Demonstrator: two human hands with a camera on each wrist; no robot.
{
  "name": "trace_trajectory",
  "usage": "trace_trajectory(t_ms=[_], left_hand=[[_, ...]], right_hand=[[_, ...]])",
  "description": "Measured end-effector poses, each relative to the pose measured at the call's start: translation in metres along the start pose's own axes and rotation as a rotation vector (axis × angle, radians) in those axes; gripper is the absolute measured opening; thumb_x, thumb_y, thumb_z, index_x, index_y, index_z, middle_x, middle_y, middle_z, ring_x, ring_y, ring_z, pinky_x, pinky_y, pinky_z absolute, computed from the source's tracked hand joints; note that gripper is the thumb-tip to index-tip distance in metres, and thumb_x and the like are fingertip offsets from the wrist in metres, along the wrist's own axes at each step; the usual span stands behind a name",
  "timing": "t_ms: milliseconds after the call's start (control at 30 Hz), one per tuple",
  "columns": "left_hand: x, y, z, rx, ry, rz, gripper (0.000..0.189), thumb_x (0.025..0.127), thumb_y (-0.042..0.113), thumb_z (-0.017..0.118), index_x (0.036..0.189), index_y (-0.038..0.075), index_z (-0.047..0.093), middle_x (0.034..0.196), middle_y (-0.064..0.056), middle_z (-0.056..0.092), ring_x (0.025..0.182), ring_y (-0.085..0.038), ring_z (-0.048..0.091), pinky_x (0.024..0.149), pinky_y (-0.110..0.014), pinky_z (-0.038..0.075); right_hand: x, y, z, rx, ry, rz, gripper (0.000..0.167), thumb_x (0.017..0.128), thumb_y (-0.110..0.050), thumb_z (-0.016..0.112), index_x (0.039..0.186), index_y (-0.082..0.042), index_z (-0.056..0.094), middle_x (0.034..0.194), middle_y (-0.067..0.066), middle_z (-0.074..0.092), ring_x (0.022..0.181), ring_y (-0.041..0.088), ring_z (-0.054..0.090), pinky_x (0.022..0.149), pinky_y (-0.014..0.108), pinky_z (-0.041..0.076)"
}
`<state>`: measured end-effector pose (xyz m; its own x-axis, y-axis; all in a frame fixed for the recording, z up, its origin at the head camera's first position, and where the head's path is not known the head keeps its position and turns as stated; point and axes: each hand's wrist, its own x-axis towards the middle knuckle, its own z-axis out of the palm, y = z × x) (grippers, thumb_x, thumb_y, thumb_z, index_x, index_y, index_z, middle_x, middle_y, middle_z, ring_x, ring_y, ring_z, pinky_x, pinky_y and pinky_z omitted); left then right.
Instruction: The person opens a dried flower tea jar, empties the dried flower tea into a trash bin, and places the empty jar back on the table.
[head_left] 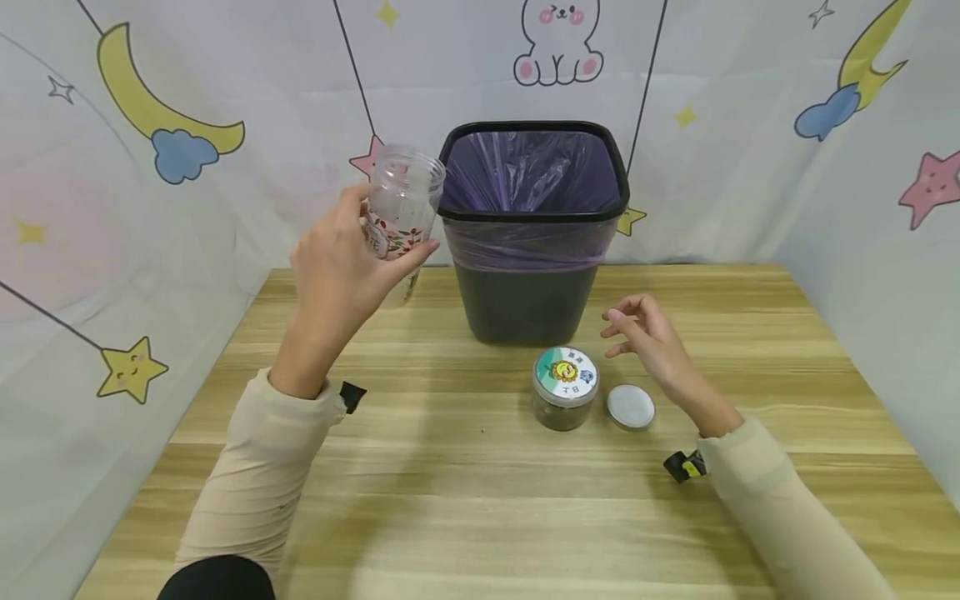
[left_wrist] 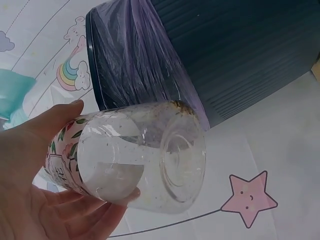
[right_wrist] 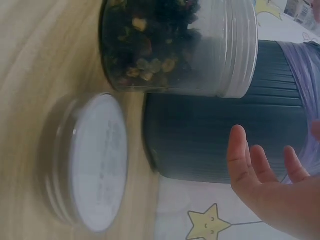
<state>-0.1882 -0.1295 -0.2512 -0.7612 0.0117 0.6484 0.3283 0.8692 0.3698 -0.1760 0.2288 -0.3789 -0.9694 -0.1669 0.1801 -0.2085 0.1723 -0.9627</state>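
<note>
My left hand [head_left: 337, 258] grips a clear plastic jar [head_left: 405, 196] with a floral label, lidless and raised beside the bin's left side. In the left wrist view the jar [left_wrist: 145, 155] holds only a few dark crumbs near its base. My right hand [head_left: 645, 333] hovers with loosely bent fingers, holding nothing, above a loose lid [head_left: 631, 407] lying on the table. Left of that lid stands a second jar [head_left: 564, 408], capped with a sticker-covered lid [head_left: 566, 372]. Dark dried pieces [right_wrist: 150, 45] show inside it in the right wrist view.
A dark trash bin [head_left: 528, 300] lined with a purple bag [head_left: 532, 175] stands at the back of the wooden table [head_left: 465, 500]. Behind it hangs a white cloth [head_left: 300, 83] printed with stars and moons.
</note>
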Motion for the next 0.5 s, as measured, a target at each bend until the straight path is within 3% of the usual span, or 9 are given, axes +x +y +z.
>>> trace_trajectory(t_ms=[200,367,500], left_hand=[[-0.017,-0.004,0.005,-0.129,-0.05,0.013,0.079,0.072,0.053,0.086,0.128,0.007,0.056,0.105,-0.014,0.07,0.089,-0.028,0.068,0.063,-0.043,0.053],[-0.031,-0.007,0.013,-0.217,-0.107,0.0,0.079,0.072,0.047,0.088,0.129,0.004,0.054,0.102,-0.013,0.07,0.083,-0.026,0.066,0.064,-0.039,0.052],[-0.041,-0.011,0.019,-0.275,-0.176,-0.048,0.079,0.073,0.044,0.088,0.13,0.004,0.052,0.105,-0.013,0.069,0.081,-0.026,0.067,0.067,-0.039,0.053]], right_hand=[[-0.009,0.007,0.002,-0.069,-0.078,0.0,0.03,0.105,-0.013,0.05,0.121,0.011,0.042,0.12,0.023,0.05,0.096,0.017,0.061,0.074,0.03,0.057],[-0.015,0.011,0.001,-0.161,-0.106,-0.011,0.03,0.105,-0.015,0.05,0.121,0.01,0.045,0.119,0.02,0.051,0.105,0.019,0.057,0.084,0.026,0.053],[-0.02,0.01,-0.002,-0.207,-0.095,-0.017,0.029,0.104,-0.016,0.052,0.12,0.008,0.049,0.119,0.018,0.054,0.11,0.018,0.054,0.09,0.018,0.046]])
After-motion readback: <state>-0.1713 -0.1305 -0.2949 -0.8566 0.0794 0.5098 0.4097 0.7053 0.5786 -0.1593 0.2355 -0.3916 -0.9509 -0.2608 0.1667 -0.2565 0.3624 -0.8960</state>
